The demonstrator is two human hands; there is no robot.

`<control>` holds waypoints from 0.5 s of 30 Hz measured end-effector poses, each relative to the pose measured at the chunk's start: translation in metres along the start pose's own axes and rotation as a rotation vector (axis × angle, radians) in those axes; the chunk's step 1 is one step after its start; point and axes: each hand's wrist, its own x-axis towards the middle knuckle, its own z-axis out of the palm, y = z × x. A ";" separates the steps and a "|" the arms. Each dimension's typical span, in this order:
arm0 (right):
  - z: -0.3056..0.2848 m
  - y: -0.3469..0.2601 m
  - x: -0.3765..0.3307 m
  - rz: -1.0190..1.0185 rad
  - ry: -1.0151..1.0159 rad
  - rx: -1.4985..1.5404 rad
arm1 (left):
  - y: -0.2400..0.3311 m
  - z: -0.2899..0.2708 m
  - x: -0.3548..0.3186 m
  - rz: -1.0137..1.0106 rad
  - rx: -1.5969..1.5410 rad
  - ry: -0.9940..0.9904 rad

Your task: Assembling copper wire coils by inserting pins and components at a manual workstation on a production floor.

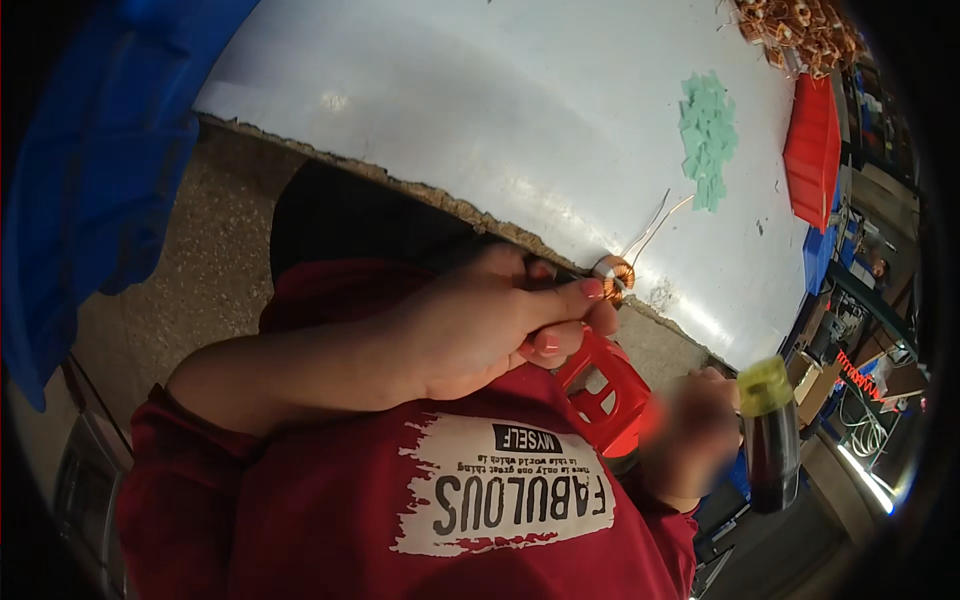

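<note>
Hands worked at the edge of a white worktable [480, 110], seen from above through a fisheye lens. The left hand [480, 325] reached in from eight o'clock, fingers curled closed, thumb and forefinger pinching a small copper-wound toroid coil [617, 276] at the table's chipped front edge, near the picture's centre. Two bare wire leads [652, 226] rose from the coil toward one o'clock. Just beneath that hand sat a red plastic part [603, 390], touching its lower fingers. The right hand [700, 435], blurred at four o'clock, was wrapped around a dark bottle with a yellow-green cap [770, 440]; how tight the hold was could not be told. A heap of similar copper coils [800, 35] lay at one o'clock, with a pile of pale green chips [708, 135] and a red bin [815, 150] nearby. Judging from this, the winding looked complete, while the leads remained untrimmed and the bottle capped.
</note>
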 end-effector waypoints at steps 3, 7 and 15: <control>0.007 0.001 0.000 0.052 -0.130 -0.073 | -0.001 0.000 -0.001 0.017 0.012 -0.001; -0.011 0.019 -0.012 0.027 -0.069 -0.031 | 0.003 0.002 0.002 0.030 -0.019 -0.029; 0.003 -0.003 0.007 0.120 -0.204 -0.063 | 0.004 0.004 0.000 0.050 -0.017 -0.031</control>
